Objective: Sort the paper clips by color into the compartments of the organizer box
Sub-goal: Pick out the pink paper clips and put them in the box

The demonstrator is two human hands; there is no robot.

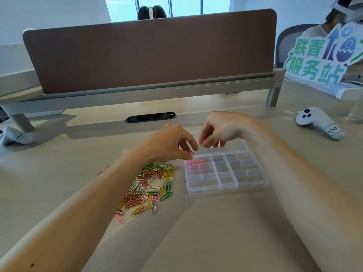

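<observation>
A clear plastic organizer box (227,188) with several compartments lies open on the desk. Pink paper clips (195,163) sit in its far-left compartment. A heap of mixed paper clips (150,185), green, yellow, red, pink and silver, lies left of the box. My left hand (169,144) hovers over the box's far-left corner and pinches a small paper clip (192,153) between thumb and fingers. My right hand (220,130) hangs above the box's far edge with fingers loosely curled; I see nothing in it.
A brown desk divider (149,52) stands across the back. White controllers lie at the right (318,121) and far left (13,136). A cable slot (150,117) sits behind the hands. A green sign (322,59) stands at the back right. A stray red clip (103,170) lies left of my forearm.
</observation>
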